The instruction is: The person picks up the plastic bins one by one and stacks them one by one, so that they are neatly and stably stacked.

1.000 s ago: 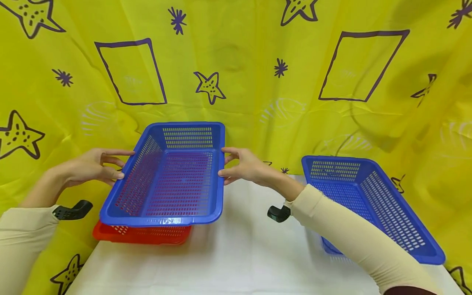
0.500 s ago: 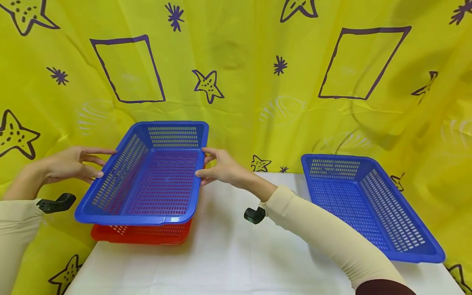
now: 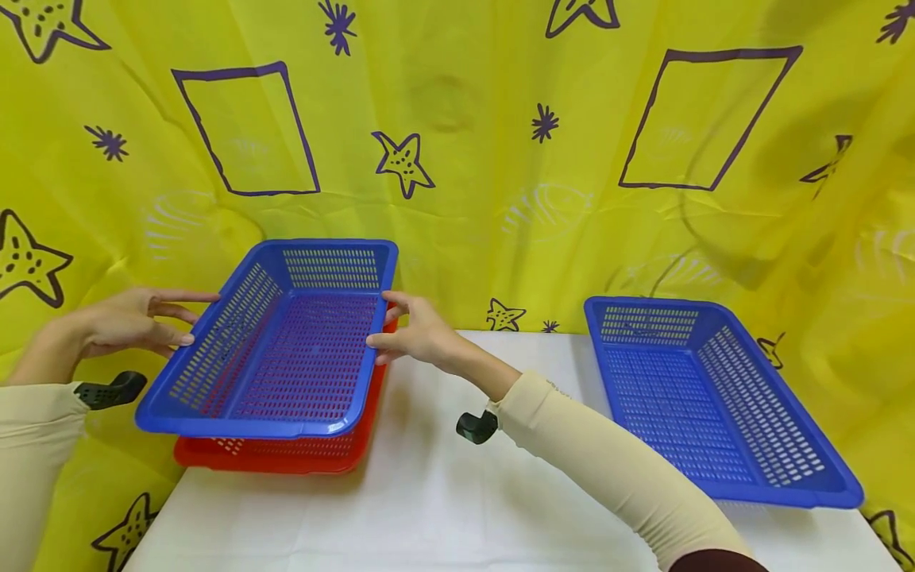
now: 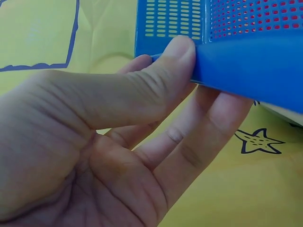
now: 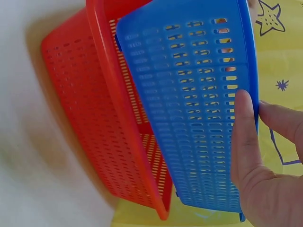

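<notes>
One blue basket [image 3: 246,428] sits between my two hands, open side up, its long sides running away from me. My left hand [image 3: 134,319] pinches the left rim, thumb over the top and fingers underneath; my right hand [image 3: 420,334] pinches the opposite rim, so each hold is narrow though the hands stand well apart. Directly under my grip is the red basket [image 3: 266,464], its colour coming through the holes in the blue floor, its rim showing along the near and right sides. From the right wrist, the blue bottom looks to be at the red opening, skewed against it (whether the two touch, I cannot tell).

I judge the step in hand to be lowering blue into red. If so, the next move calls for squaring the long sides and shifting blue slightly towards my right hand, then letting it down evenly; one corner could catch on the red rim.

Below my hands spreads the white table [image 3: 443,485]. Well to the right of my right hand, beyond that forearm, rests a second blue basket [image 3: 793,496], and past my fingers hangs a yellow sheet [image 3: 457,222] with drawn stars.
</notes>
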`<state>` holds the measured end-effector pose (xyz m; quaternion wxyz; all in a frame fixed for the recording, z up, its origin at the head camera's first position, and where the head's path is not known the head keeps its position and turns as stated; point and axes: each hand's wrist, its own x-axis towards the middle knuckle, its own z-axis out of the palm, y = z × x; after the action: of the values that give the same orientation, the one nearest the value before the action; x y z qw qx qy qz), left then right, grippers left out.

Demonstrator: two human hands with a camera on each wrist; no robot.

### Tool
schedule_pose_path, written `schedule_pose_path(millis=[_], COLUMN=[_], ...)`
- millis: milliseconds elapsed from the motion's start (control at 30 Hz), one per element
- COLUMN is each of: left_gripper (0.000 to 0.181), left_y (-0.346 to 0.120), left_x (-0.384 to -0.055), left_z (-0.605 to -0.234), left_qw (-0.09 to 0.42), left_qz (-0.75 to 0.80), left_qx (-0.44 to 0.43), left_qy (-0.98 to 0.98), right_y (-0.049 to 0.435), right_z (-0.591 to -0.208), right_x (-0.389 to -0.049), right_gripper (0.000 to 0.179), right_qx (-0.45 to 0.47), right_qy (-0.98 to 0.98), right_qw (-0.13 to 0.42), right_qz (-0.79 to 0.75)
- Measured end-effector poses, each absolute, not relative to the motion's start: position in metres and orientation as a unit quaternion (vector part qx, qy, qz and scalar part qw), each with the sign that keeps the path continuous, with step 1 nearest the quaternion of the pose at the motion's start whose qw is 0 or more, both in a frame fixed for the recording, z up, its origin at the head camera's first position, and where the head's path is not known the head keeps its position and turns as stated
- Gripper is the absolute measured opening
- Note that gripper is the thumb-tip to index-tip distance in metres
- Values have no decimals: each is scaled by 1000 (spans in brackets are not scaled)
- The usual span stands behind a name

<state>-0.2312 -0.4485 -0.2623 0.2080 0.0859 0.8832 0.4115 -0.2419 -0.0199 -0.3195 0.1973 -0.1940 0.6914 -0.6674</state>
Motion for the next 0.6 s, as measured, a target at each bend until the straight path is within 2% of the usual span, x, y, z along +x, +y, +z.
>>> schedule_pose_path(millis=[467,600], left_gripper=[63,67], left_y=[-449,-448], left_x=[-234,-235], left_z=[-282,-288], left_qw=[210,211], left_qz=[419,416], left_qx=[79,72], left_qy=[880,882], right_y=[-27,-28], right_z=[-347,-352], right_x=[-241,-240], right_gripper=[87,87], right_qx=[-181,-177], right_qy=[697,704], right_qw=[191,186], right_qz=[-667,-662])
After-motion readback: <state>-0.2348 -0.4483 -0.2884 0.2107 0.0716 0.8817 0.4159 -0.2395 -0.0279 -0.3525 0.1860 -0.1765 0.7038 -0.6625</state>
